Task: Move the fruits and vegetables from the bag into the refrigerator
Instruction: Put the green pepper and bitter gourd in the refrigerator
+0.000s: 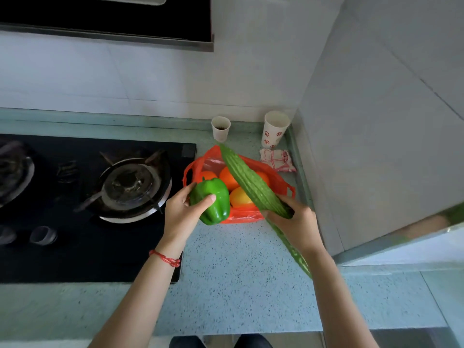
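Note:
An open red plastic bag (251,215) lies on the speckled counter (238,272) with several oranges (227,178) inside. My left hand (180,214) grips a shiny green bell pepper (213,200) at the bag's left edge. A long ridged green gourd (251,184) slants across the bag's mouth, and my right hand (297,224) holds it near its middle. Its lower end runs down behind my right wrist.
A black gas stove (100,197) with burners fills the counter's left side. Two paper cups (221,128) (275,129) and a folded cloth (276,159) sit behind the bag. A pale wall panel (376,146) rises on the right. A range hood (105,18) hangs above.

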Motion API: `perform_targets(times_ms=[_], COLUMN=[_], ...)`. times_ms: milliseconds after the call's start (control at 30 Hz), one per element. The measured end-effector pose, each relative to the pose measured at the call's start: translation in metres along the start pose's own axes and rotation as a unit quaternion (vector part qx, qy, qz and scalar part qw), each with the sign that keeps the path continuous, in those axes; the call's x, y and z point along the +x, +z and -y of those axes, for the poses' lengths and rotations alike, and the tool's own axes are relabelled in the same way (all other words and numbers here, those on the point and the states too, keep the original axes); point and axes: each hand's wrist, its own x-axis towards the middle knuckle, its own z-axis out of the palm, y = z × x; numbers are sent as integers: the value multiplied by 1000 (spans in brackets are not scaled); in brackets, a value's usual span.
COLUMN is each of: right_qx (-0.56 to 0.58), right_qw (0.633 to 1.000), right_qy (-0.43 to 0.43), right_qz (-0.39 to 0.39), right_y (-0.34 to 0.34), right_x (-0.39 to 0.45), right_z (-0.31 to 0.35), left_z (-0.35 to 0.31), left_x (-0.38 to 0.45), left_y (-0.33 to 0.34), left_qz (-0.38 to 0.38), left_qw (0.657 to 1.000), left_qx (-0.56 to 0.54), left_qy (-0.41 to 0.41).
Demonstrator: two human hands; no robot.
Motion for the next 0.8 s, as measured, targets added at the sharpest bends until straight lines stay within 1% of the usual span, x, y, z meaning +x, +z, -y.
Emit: perform_targets(times_ms=[133, 233, 367, 500, 633, 733, 800], right_qx=[40, 79, 116, 188, 214, 220, 216], right_qw=[999, 996, 989, 968, 946, 928, 917], right_qy=[-13, -25, -35, -35, -71, -80, -77], right_qz=[3, 28, 82, 160, 232, 289, 327], right_y=[2, 3, 1, -2, 7, 21, 33], right_x=[-7, -11, -15, -30, -50, -69, -85], right_z=[9, 11, 8, 8, 16, 27, 36], left_z=[-1, -1, 1, 7, 13, 15, 15], left_x=[-23, -40, -74, -115, -161, -201, -228], left_y=[-9, -13, -10, -9, -20, -35, -45], left_qz=[-30, -79, -152, -231, -313, -389, -426], left_qw=[999, 996, 987, 973, 949, 920, 904], left_qx=[-30, -46, -53, -22, 11, -21, -33], left_qy=[13, 13, 19, 12, -24, -26, -26])
